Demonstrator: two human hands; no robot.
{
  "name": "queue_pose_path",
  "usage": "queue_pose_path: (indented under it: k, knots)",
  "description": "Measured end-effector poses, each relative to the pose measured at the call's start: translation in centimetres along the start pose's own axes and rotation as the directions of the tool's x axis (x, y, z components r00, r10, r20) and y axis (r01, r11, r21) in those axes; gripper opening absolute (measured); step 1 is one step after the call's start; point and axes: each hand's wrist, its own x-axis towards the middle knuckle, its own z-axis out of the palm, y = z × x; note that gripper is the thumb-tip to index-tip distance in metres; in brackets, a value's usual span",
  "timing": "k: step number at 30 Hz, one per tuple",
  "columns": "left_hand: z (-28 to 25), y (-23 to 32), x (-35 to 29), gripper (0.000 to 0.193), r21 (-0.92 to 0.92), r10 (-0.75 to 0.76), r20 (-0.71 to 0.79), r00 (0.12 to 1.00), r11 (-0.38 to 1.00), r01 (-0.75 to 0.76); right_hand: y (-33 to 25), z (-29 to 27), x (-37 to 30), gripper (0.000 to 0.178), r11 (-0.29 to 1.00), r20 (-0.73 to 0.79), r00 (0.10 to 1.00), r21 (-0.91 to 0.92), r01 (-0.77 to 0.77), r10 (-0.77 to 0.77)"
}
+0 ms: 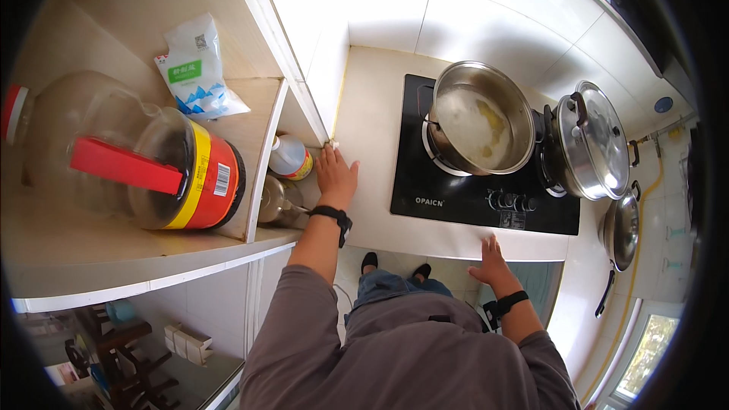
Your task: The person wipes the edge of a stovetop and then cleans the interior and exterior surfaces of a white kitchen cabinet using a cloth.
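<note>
Counter (369, 125) is spreading out beneath the left hand (336, 178), which is lying near its left end, close to the shelf (266, 118). This hand is showing its back, flat and open, with the fingers pointing away from the body and the thumb standing off to the right; it is visibly holding nothing, and how firmly it is pressing, one cannot tell. Bottle (291, 158), white with a yellow and red label, is standing in the low compartment just left of the fingers, and a clear jar (272, 199) is sitting nearer the body. The right hand (493, 267) is hovering at or touching the counter's front edge, below the stove (456, 201); which of the two, one cannot tell. Its fingers are loosely extending, the thumb is parting to the left, and nothing is showing in its grasp.

On the black stove, an uncovered pot (521, 115) is holding cloudy liquid with a yellowish patch. To its right, a steamer (560, 144) is wearing a shiny lid (600, 140). A pan (626, 229) is showing farther right. Higher on the shelf, a white bag (196, 68) is leaning near a big jug (106, 110) with a red handle. Dark straps (331, 217) are circling both wrists.
</note>
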Motion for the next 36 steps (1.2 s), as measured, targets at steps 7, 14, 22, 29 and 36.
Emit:
queue_pose_path:
  k: [7,14,22,29,36]
  knots:
    - [-0.1,1.2,-2.7,0.074,0.021,-0.006,0.107,0.994,1.000,0.004,-0.6,-0.6,-0.2,0.107,1.000,0.025,0.999,0.002,-0.027,0.027]
    - [-0.3,0.7,1.0,0.073,-0.005,-0.031,0.054,0.998,0.999,0.032,-0.4,-1.0,0.1,0.107,1.000,0.025,1.000,-0.001,0.011,-0.010]
    - [-0.9,1.2,-3.2,0.066,0.030,0.008,0.053,0.999,1.000,-0.009,-1.2,-1.7,-0.6,0.107,0.998,0.046,0.998,0.013,-0.054,0.053]
    - [-0.4,0.4,-2.9,0.064,-0.200,-0.107,-0.028,0.994,0.975,0.099,-1.1,-1.6,-0.1,0.107,0.999,0.067,0.996,-0.002,-0.054,0.054]
    - [0.0,0.5,-3.0,0.068,-0.085,0.059,-0.074,0.995,0.994,-0.065,-1.0,-1.3,-0.3,0.108,0.998,0.067,0.995,-0.010,-0.068,0.069]
